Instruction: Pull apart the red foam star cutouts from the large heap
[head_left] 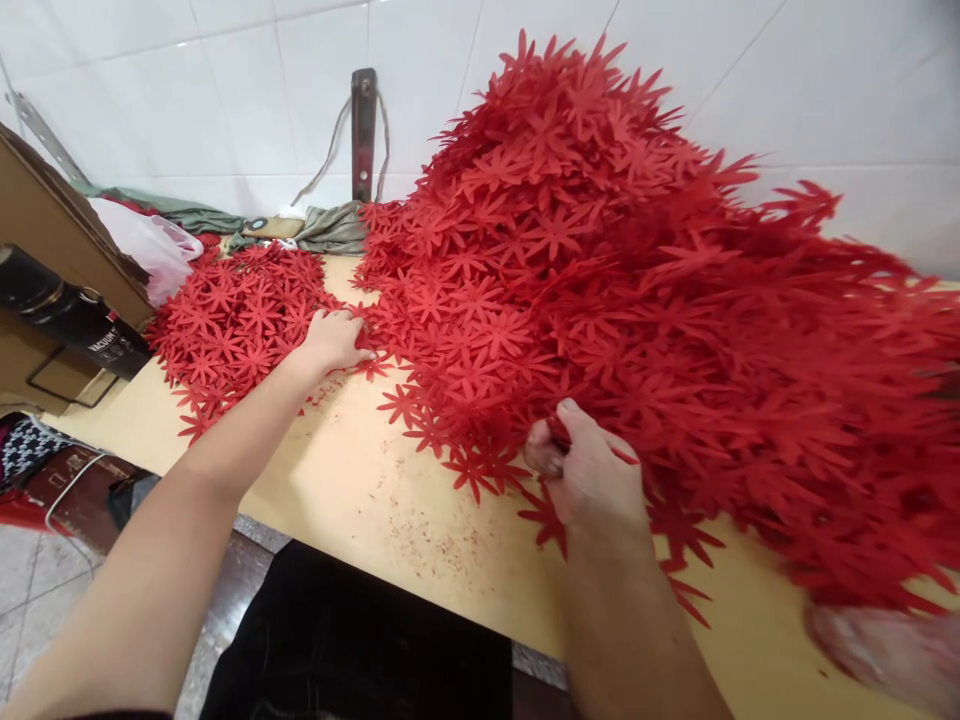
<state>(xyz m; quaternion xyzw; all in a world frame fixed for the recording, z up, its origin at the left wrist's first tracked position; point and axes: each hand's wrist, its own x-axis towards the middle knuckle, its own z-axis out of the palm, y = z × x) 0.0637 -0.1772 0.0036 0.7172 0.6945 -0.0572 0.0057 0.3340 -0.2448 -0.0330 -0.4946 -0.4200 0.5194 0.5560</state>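
Observation:
Red fabric-like flower cut-outs with narrow petals lie in a smaller heap [247, 310] on the left and a large, tall heap [555, 230] on the right. My left hand [334, 342] rests on the right edge of the smaller heap, palm down, fingers apart. A loose flower cut-out [373, 366] lies by its thumb. At the front of the large heap, my right hand [592, 465] is closed, thumb up, on a red flower cut-out [626, 452]; a bit of red shows in its grip. How many it holds is hidden.
Red scraps [442, 535] are scattered on the pale tabletop [345, 480]. A black vacuum flask [75, 315], cardboard box [82, 210] and plastic bag [150, 245] stand at the left. Green cloth [334, 228] and a metal bracket [364, 135] are by the tiled wall. Clear plastic [885, 645] lies front right.

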